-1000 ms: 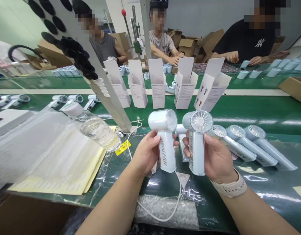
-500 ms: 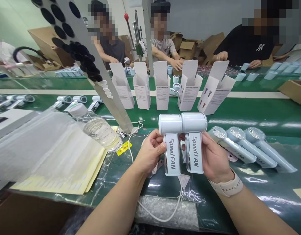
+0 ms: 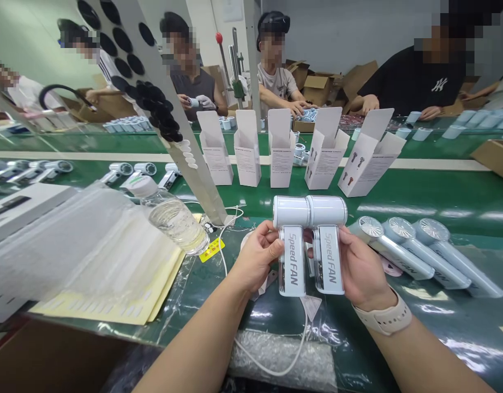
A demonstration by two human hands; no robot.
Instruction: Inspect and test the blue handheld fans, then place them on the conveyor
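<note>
Two light-blue handheld fans stand upright side by side in front of me, their heads touching and "Speed FAN" printed on their handles. My left hand (image 3: 262, 256) is closed around the edge of the left handheld fan (image 3: 293, 259). My right hand (image 3: 364, 267), with a pale watch strap at the wrist, grips the right handheld fan (image 3: 329, 259). Some fingers are hidden behind the handles. Close by on the right, three more fans (image 3: 402, 254) lie in a slanted row on the bench. Below my hands a white cable (image 3: 276, 373) loops over bubble wrap (image 3: 317, 349).
Several open white boxes (image 3: 281, 164) stand in a row on the green belt (image 3: 251, 207). On my left are a tilted water bottle (image 3: 178, 224), yellow sheets (image 3: 161, 284) and a slanting metal post (image 3: 202, 185). Co-workers sit across the line; several fans lie at far left.
My view has shifted slightly, so the scene sits further right. Both fans have tilted a little and remain in my hands. Across the belt, a co-worker's hands now hold a small part.
</note>
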